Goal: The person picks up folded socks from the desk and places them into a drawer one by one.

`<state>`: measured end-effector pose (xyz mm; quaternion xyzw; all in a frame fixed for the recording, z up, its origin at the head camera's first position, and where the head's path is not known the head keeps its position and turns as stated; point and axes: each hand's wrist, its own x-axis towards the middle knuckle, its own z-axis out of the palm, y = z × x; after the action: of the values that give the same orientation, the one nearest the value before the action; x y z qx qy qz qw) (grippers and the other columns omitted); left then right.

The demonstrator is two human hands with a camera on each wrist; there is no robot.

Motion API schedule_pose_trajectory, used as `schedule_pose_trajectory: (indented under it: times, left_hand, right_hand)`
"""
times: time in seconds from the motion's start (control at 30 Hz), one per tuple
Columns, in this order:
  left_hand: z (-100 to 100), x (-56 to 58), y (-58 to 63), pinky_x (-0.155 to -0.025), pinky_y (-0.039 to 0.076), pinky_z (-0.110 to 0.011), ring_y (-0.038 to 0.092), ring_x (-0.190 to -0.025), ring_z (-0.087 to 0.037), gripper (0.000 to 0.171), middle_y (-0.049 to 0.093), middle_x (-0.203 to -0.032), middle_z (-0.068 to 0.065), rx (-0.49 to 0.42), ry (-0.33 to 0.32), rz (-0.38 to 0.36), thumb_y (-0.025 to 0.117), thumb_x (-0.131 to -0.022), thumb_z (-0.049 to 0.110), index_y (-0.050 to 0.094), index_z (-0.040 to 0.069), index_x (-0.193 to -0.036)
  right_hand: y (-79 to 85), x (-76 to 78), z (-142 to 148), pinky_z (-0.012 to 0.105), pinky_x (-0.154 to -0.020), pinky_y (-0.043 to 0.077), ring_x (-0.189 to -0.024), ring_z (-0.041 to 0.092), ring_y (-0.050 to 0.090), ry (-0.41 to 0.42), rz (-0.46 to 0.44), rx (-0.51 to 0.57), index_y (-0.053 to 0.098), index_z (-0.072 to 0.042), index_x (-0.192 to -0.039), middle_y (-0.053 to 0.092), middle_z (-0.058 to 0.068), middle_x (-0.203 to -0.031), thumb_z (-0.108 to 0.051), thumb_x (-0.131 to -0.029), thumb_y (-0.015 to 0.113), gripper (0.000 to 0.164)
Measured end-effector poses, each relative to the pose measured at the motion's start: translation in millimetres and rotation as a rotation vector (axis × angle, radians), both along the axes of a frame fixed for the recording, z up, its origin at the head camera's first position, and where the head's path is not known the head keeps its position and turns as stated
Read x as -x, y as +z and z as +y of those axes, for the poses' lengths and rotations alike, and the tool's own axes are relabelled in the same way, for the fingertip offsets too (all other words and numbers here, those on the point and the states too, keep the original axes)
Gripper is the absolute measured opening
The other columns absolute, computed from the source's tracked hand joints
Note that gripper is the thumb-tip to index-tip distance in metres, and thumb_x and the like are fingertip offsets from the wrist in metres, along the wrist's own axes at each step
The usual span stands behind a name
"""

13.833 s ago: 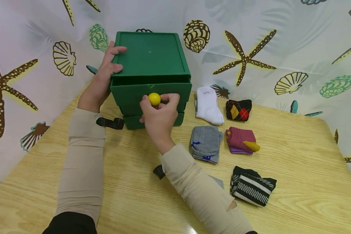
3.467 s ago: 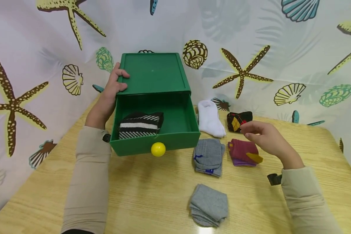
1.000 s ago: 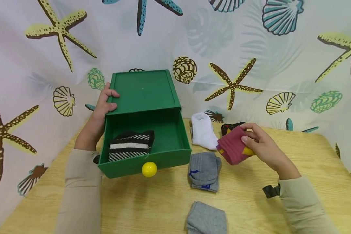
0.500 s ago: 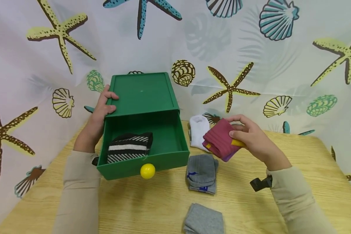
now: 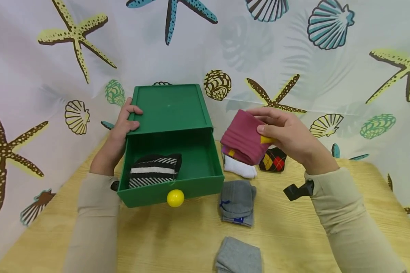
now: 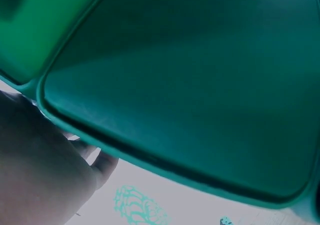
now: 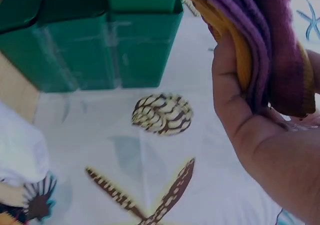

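My right hand (image 5: pixel 290 136) pinches a folded pair of maroon socks (image 5: pixel 244 136) with yellow and purple parts, thumb in front. It holds them in the air above the white socks (image 5: pixel 239 168), right of the drawer. In the right wrist view the socks (image 7: pixel 280 45) show purple and mustard folds. My left hand (image 5: pixel 119 127) rests on the upper left edge of a green drawer box (image 5: pixel 171 108). Its lower drawer (image 5: pixel 194 187), with a yellow ball knob (image 5: pixel 175 198), is pulled out. Folded black-and-white striped socks (image 5: pixel 153 170) lie in the drawer's left part.
Folded dark grey socks (image 5: pixel 237 201) and light grey socks (image 5: pixel 239 256) lie on the wooden table (image 5: pixel 171 242) right of the drawer. Argyle socks (image 5: pixel 274 160) sit behind, below my right hand. A shell-and-starfish patterned curtain (image 5: pixel 266 57) hangs behind the table.
The drawer was pulled open and the striped socks went from the table into it. My right hand took the maroon socks and carried them up and left. My left hand stays on the box.
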<state>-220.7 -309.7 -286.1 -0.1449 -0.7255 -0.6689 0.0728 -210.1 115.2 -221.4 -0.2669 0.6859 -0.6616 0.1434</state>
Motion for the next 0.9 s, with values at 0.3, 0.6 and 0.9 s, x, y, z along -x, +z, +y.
schedule_pose_trajectory:
  times: [0.3,0.6,0.9]
  left_hand:
    - [-0.9,0.5,1.1,-0.111,0.013,-0.044,-0.009,-0.15,-0.023,0.022,-0.012,-0.167,0.009,0.003,0.001,-0.009,0.038,-0.094,0.018,0.045,0.026,-0.113]
    - [0.2,0.4,1.6,-0.112,0.012,-0.046,-0.009,-0.15,-0.023,0.022,-0.011,-0.167,0.009,-0.006,-0.003,-0.004,0.038,-0.095,0.019,0.045,0.026,-0.114]
    - [-0.4,-1.1,1.2,-0.111,0.011,-0.044,-0.009,-0.15,-0.021,0.023,-0.01,-0.167,0.007,0.026,0.015,-0.002,0.038,-0.094,0.019,0.046,0.026,-0.114]
  right_hand:
    - [30.6,0.9,-37.7,0.034,-0.08,0.056,-0.105,0.033,0.06,0.086,0.048,-0.049,0.053,0.0,-0.142,0.054,0.019,-0.137,-0.002,-0.1,0.057,0.042]
    - [52.0,-3.8,-84.4,0.039,-0.08,0.056,-0.097,0.03,0.065,0.127,0.219,-0.424,0.06,-0.003,-0.136,0.062,0.014,-0.125,-0.005,-0.098,0.059,0.038]
    - [58.5,-10.3,-128.2,0.036,-0.076,0.052,-0.085,0.022,0.064,0.233,0.333,-0.768,0.064,-0.006,-0.133,0.066,0.01,-0.119,-0.001,-0.098,0.05,0.039]
